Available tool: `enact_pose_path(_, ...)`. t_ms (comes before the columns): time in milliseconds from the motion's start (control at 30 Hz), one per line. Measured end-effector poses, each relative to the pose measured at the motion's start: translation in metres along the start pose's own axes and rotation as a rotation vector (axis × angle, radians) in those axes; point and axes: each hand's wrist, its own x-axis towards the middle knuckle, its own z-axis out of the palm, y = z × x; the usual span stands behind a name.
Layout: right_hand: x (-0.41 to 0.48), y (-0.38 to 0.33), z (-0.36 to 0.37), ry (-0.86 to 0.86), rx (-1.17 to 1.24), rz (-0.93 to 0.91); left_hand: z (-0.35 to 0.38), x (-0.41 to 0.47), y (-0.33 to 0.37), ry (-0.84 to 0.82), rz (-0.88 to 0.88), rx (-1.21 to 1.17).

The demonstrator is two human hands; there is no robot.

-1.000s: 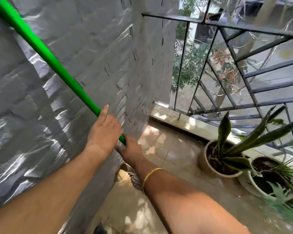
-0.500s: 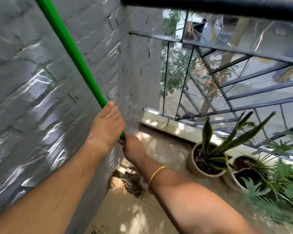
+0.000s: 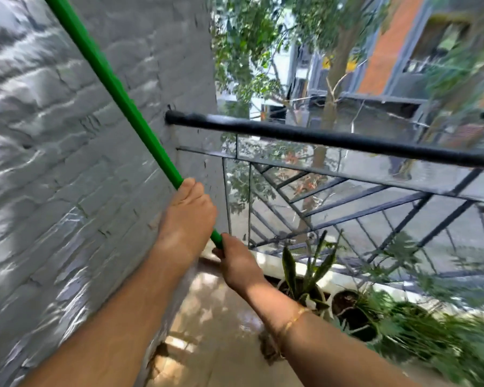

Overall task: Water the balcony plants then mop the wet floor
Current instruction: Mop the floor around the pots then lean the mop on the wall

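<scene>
Gripping green mop handle (image 3: 118,90), left hand (image 3: 186,216) above right hand (image 3: 236,263)

1. A grey painted brick wall (image 3: 67,163) fills the left side, glossy with reflections;
2. a black handrail (image 3: 333,138) runs out from the wall, with a metal railing (image 3: 347,208) of slanted bars below it;
3. beyond stand trees (image 3: 327,51) and an orange building (image 3: 389,43), blurred.

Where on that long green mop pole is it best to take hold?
Grip the green mop pole low on its bare shaft, where the left hand and right hand stack now. It slants beside the wall, so come from the open railing side.
</scene>
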Motion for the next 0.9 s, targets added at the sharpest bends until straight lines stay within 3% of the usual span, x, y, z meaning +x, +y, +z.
enact_pose_path(233, -0.061, 0.008, -0.121, 0.127, -0.215, -0.021, -0.101, 0.016, 0.033, 0.122, 0.023, -0.135)
enact_pose_path(600, -0.193, 0.118, -0.277, 0.238, -0.229, 0.273, -0.233, 0.039, 0.221, 0.294, 0.175, -0.2)
enact_pose_path(900, -0.29, 0.236, -0.349, 0.22, -0.203, 0.375, -0.315, 0.04, 0.385, 0.044, 0.177, -0.181)
